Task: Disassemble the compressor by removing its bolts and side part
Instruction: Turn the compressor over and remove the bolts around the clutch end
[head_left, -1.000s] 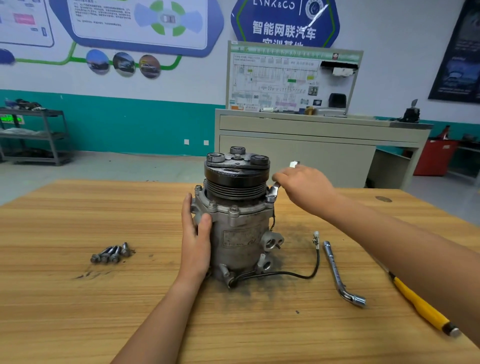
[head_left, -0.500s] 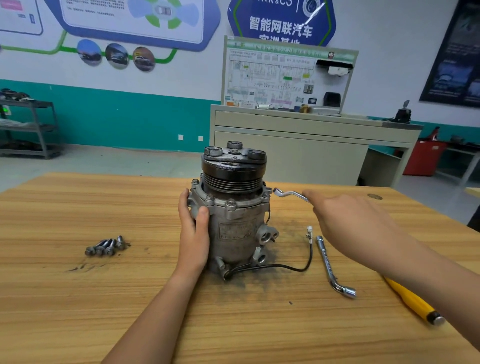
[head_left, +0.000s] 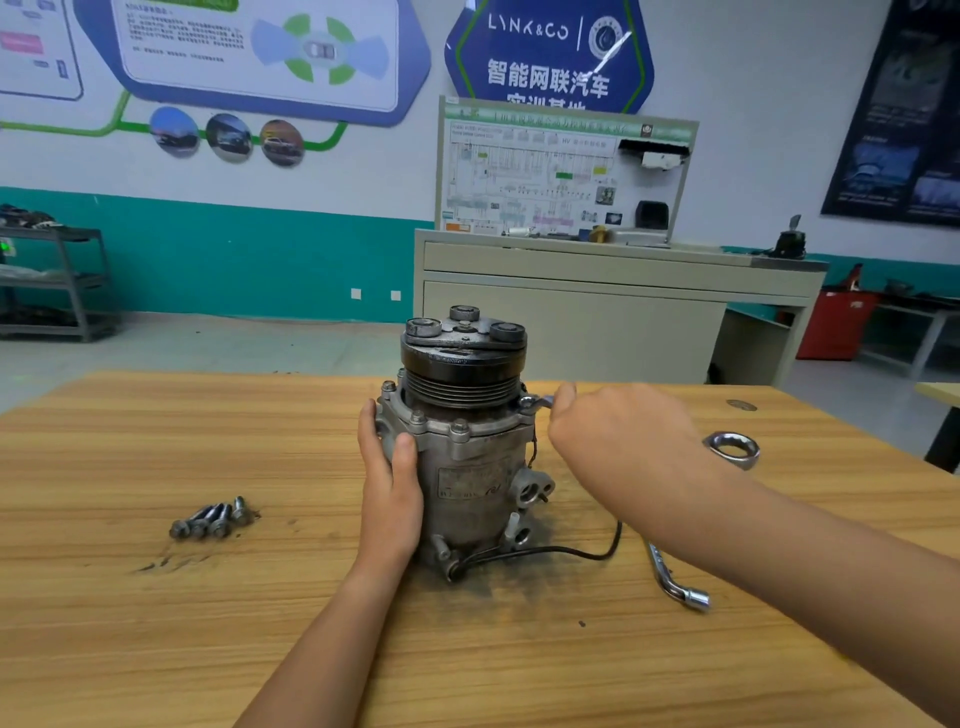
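Compressor (head_left: 467, 452) stands upright on the table (head_left: 156, 441), left hand (head_left: 389, 488) clasping its casing while the right hand (head_left: 618, 441) grips a wrench (head_left: 732, 449) seated on a flange bolt (head_left: 527, 401) (loose bolts (head_left: 213, 517) lie well left). Bolt removal appears under way; next comes a firm, level turn.

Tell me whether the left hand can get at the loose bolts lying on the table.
Probably yes. The bolts lie on the table left of the left hand, with nothing between; it must first release the compressor it grips.
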